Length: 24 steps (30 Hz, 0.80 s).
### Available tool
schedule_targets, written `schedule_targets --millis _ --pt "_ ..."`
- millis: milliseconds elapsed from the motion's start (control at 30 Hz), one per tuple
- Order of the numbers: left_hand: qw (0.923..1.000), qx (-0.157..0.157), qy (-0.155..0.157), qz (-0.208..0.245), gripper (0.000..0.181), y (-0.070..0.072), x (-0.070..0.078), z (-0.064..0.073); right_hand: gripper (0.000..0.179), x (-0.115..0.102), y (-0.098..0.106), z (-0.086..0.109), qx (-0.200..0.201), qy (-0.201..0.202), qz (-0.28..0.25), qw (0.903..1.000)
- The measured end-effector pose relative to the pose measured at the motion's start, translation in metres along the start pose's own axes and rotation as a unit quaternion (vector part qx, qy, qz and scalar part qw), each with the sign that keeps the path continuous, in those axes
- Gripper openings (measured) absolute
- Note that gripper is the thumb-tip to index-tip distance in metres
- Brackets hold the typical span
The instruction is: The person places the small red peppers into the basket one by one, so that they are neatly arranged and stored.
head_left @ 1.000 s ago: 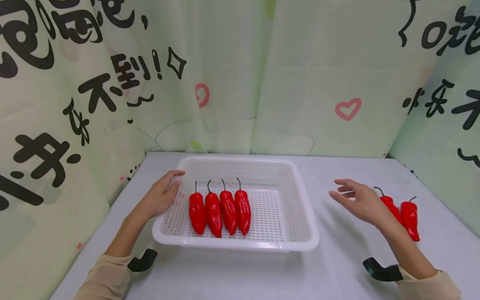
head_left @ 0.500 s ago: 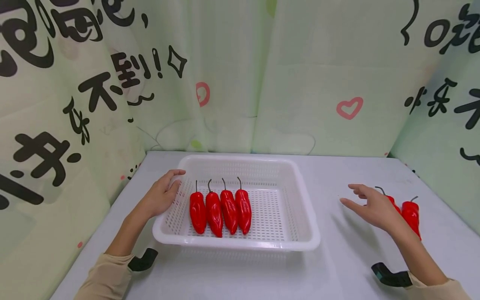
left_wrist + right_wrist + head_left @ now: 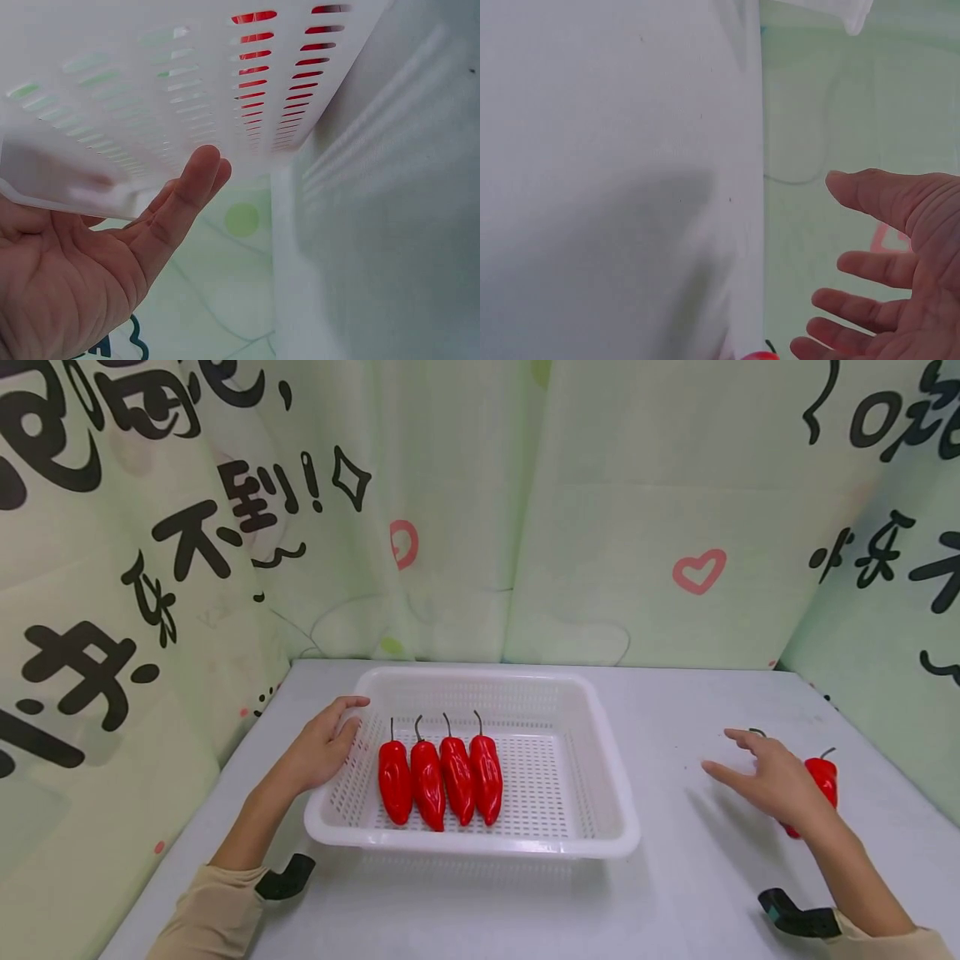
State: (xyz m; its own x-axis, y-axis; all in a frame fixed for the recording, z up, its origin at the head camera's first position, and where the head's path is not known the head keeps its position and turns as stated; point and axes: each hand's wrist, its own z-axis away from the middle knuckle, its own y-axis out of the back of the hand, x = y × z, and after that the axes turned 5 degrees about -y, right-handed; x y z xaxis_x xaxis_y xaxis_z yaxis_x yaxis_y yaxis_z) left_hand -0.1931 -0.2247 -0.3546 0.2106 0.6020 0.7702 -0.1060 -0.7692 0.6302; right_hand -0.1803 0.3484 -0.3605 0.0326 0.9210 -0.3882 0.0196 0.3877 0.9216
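A white perforated plastic basket point(image 3: 555, 847) stands on the table. Several red peppers point(image 3: 486, 781) with dark stems lie side by side in it. My left hand point(image 3: 324, 747) holds the basket's left rim; the left wrist view shows its fingers point(image 3: 176, 206) against the outer wall. At the right, my right hand point(image 3: 783, 781) hovers above the table with fingers spread, holding nothing. A red pepper point(image 3: 791, 832) is mostly hidden beneath it; another pepper point(image 3: 822, 778) lies just beyond. In the right wrist view, the edge of a pepper point(image 3: 761, 355) shows at the bottom.
The white table point(image 3: 465, 914) extends in front of the basket and to its right. A pale green printed curtain point(image 3: 600, 527) closes off the back and both sides. Black devices point(image 3: 288, 877) are strapped to both wrists.
My right hand has moved to the right, over the loose peppers, and now covers most of one. The left hand and the basket have stayed in place.
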Motion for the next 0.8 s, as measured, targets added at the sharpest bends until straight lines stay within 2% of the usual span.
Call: schedule_targets --millis 400,800 --pt "1.0 -0.001 -0.003 0.003 0.049 0.001 0.001 0.0 0.082 0.018 0.007 0.0 0.013 -0.014 0.021 0.9996" --pt "0.9999 0.003 -0.011 -0.002 0.047 0.001 0.0 0.0 0.079 0.032 0.006 0.003 0.016 -0.047 0.01 0.9987"
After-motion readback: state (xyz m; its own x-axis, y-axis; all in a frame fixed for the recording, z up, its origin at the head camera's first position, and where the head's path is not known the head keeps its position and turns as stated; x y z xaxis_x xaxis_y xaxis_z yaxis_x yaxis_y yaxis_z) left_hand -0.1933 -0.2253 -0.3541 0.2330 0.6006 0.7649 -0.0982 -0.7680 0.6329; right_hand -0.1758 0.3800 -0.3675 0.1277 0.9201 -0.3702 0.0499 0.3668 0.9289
